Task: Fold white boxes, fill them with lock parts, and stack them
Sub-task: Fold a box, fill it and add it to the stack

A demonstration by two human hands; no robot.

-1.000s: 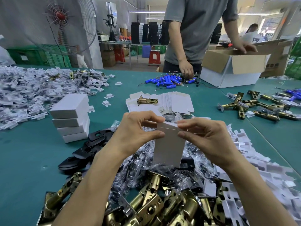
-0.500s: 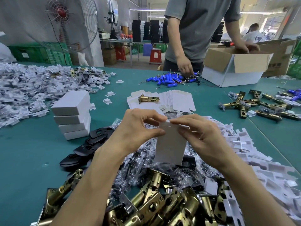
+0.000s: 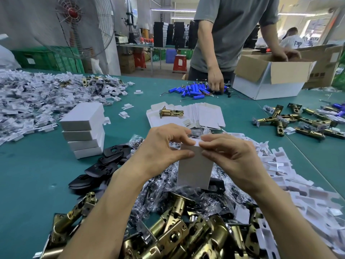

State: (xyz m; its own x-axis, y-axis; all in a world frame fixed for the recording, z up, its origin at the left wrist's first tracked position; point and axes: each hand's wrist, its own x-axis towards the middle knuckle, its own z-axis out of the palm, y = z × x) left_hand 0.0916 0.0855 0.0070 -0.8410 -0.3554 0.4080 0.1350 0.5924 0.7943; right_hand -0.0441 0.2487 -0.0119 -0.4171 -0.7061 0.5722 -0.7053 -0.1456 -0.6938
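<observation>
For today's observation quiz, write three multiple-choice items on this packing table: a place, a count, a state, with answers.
1. The stack of white boxes stands: A left of the held box; B right of it; C on it.
2. Boxes in the stack: A two; B four; C seven.
3. The held box is: A lying flat; B upright, pinched by the left hand and right hand; C crushed.
Answers: 1 A, it stands at picture left; 2 B, four layers show; 3 B, both hands pinch its top edge.
</observation>
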